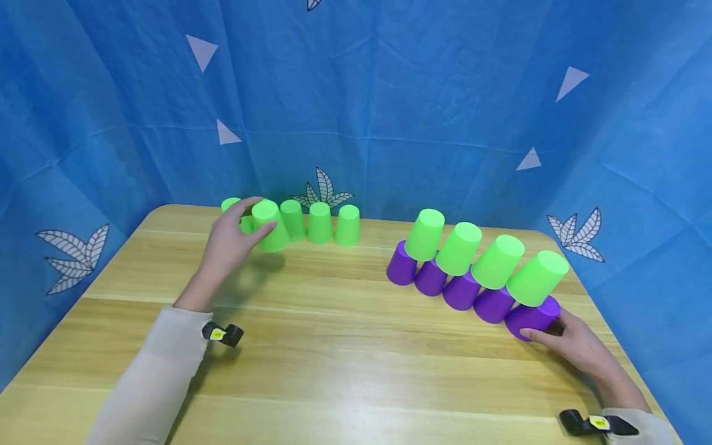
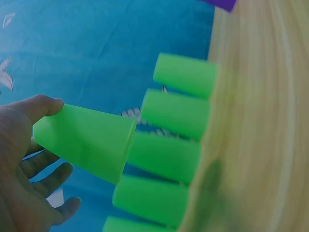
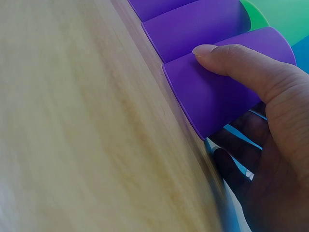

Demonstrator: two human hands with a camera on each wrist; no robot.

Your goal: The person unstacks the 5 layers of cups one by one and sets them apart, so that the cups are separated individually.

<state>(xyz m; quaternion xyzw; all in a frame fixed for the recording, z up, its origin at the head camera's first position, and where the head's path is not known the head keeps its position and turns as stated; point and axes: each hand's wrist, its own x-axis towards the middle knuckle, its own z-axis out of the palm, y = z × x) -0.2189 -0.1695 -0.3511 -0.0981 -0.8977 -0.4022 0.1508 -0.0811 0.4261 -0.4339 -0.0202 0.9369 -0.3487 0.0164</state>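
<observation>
- Far left, there's a light sleeve [image 1: 150, 371] with a little black camera [image 1: 224, 334] at the wrist, over a wood-look table [image 1: 334, 371]; blue cloth [image 1: 361, 80] hangs behind everything.
- Left hand [image 1: 228, 240] has a green cup [image 1: 269, 227] clamped between thumb and fingers near its closed end. The cup's upside down and lifted, rim clear of the wood.
- Just behind that is a row of green cups [image 1: 319, 224], also mouth down, along the back edge. Looks like five, but the hand hides part of them and one's cropped in the left wrist view, so grain of salt.
- Over on the right, stacked two high: five purple cups [image 1: 461, 293] mouth down on the table, four more green cups [image 1: 459, 250] on top, each straddling a pair.
- Far right, the right hand [image 1: 575, 342] grips the end purple cup [image 1: 531, 317], thumb on the near side, fingers behind.
</observation>
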